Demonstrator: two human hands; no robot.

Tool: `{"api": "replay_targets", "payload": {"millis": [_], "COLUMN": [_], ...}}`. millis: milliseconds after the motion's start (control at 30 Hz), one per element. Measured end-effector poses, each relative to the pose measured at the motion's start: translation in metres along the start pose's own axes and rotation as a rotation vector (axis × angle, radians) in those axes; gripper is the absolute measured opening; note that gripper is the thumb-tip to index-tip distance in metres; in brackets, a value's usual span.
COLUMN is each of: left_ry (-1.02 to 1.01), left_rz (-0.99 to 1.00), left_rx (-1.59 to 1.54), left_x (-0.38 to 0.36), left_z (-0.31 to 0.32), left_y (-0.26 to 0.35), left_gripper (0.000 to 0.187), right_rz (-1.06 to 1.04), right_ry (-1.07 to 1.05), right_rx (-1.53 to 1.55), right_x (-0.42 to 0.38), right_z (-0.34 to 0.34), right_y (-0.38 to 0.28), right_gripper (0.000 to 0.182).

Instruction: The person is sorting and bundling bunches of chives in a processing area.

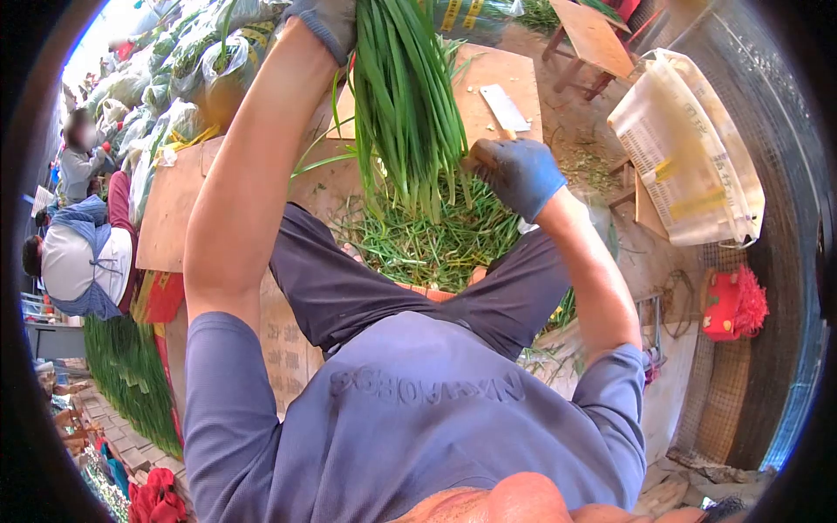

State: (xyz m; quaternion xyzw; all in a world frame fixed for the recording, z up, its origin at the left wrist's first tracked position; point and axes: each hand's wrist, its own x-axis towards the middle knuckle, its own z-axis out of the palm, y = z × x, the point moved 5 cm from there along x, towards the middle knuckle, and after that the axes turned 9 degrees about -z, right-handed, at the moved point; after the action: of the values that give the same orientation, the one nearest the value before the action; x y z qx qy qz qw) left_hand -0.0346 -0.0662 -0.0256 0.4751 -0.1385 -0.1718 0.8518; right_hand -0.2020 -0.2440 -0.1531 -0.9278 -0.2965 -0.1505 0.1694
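Observation:
A large bunch of long green leaves [401,105] hangs from my left hand [327,24], gloved in grey at the top edge, its fingers wrapped round the bunch and partly cut off by the frame. Beside the bunch's lower right side is my right hand [514,170], in a blue-grey glove with a dark, soiled front. Its fingers are bent together by the leaf tips; what they pinch, if anything, is too small to name. A cleaver with a wide pale blade [506,106] lies on the wooden board [523,74] behind. Loose green trimmings [427,248] cover the ground between my knees.
Bagged greens [174,70] are piled at the upper left. Two people [83,253] are at the far left, near more leaves [131,375]. A wooden stool [593,39], a pale woven sack [689,148] and a red box [722,305] stand on the right.

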Motion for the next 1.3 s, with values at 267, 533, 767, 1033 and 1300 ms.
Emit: {"api": "replay_targets", "payload": {"millis": [267, 533, 767, 1033, 1300], "left_ry": [-0.04, -0.006, 0.349, 0.115, -0.375], "left_rz": [-0.089, -0.135, 0.03, 0.243, 0.744], "left_rx": [-0.029, -0.127, 0.209, 0.769, 1.0], "left_x": [0.005, 0.005, -0.012, -0.013, -0.043], "left_z": [-0.004, -0.005, 0.012, 0.08, 0.12], "left_y": [-0.011, -0.004, -0.002, -0.034, -0.066], "left_gripper": [0.024, 0.027, 0.027, 0.047, 0.077], "right_rz": [0.251, 0.13, 0.303, 0.313, 0.227], "right_ry": [0.356, -0.139, -0.086, 0.417, 0.868], "right_rx": [0.985, 1.206, 0.579, 1.002, 1.655], "right_x": [0.032, -0.057, -0.041, 0.058, 0.039], "right_z": [-0.031, 0.027, 0.005, -0.013, 0.005], "right_y": [-0.003, -0.005, -0.026, 0.015, 0.107], "right_gripper": [0.017, 0.041, 0.086, 0.091, 0.053]}}
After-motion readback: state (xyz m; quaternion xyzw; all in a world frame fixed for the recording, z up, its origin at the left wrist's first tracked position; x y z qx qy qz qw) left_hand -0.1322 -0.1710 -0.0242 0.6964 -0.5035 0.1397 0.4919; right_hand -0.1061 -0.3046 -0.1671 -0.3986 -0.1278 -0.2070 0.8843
